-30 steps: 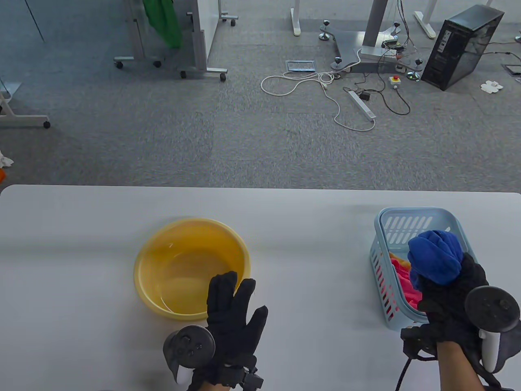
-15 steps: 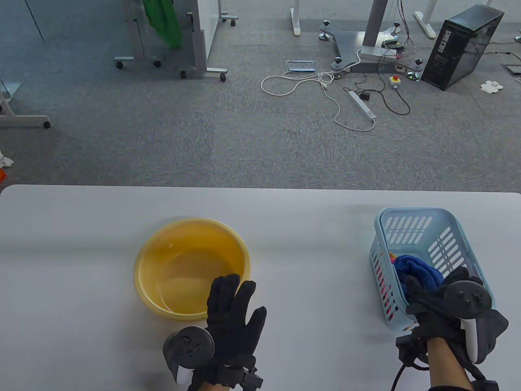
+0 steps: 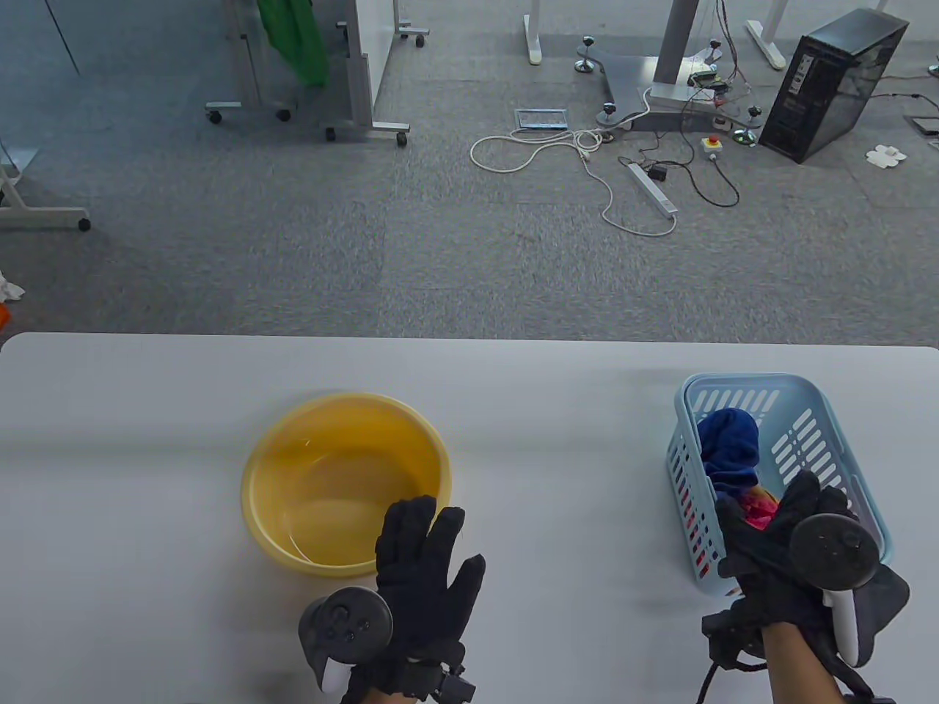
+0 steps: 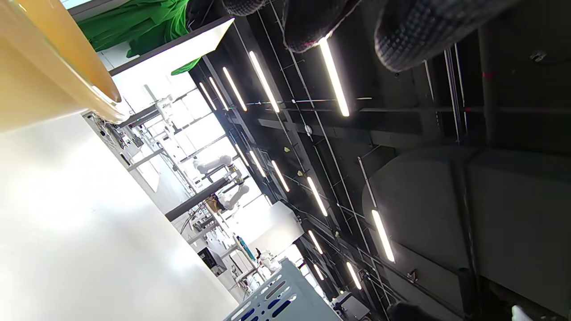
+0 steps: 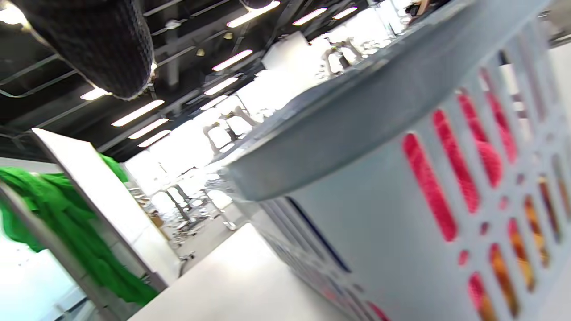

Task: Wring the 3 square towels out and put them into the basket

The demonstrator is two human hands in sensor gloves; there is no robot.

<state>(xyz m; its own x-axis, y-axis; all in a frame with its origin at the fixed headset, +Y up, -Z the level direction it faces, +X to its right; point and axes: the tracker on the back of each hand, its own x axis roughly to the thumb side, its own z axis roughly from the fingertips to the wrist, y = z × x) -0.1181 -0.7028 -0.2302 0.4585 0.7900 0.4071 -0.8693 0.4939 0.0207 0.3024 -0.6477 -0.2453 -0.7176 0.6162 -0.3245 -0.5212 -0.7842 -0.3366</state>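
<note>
The blue towel (image 3: 726, 447) lies inside the light blue basket (image 3: 763, 383) at the table's right, free of any hand. Pink and orange towels (image 3: 759, 507) lie under it and show through the basket's slots (image 5: 450, 174) in the right wrist view. My right hand (image 3: 785, 524) hovers over the basket's near end, fingers loosely spread and holding nothing. My left hand (image 3: 425, 550) is flat with straight fingers at the near rim of the yellow basin (image 3: 293, 447). No towel shows in that basin.
The white table (image 3: 147, 440) stretches left and behind the basin. Beyond its far edge lie grey carpet, cables (image 3: 587, 154), a computer tower (image 3: 832, 81) and wheeled stands (image 3: 308, 110). The basin's rim (image 4: 67, 67) and the basket's wall (image 4: 285, 298) show in the left wrist view.
My right hand lowered the blue towel into the basket, let go of it and drew back toward me. The left hand stayed nearly still.
</note>
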